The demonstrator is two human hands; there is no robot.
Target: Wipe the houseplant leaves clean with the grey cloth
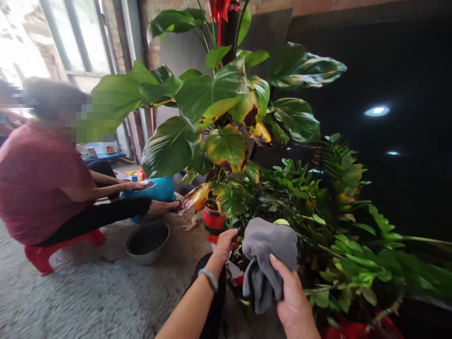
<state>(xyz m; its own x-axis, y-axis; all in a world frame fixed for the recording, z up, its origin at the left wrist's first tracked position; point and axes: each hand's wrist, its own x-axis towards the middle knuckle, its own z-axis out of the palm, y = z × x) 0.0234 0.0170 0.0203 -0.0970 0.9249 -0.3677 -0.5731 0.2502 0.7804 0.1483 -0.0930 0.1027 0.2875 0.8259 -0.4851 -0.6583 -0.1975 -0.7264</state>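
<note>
A: Grip check: right hand (294,301) clamped on grey cloth (268,256), thumb pressed over the fabric.
B: Left hand (226,242)?
A: Left of the cloth, fingers curled into the low leaves. Can't tell if it's pinching one.
B: Cloth position?
A: Bunched, just right of the red pot (213,220), against the foliage. Steel bowl (147,242) on the floor left of that pot.

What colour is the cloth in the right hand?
Grey; the cloth, held in the right hand, shows best in the head view.
</note>
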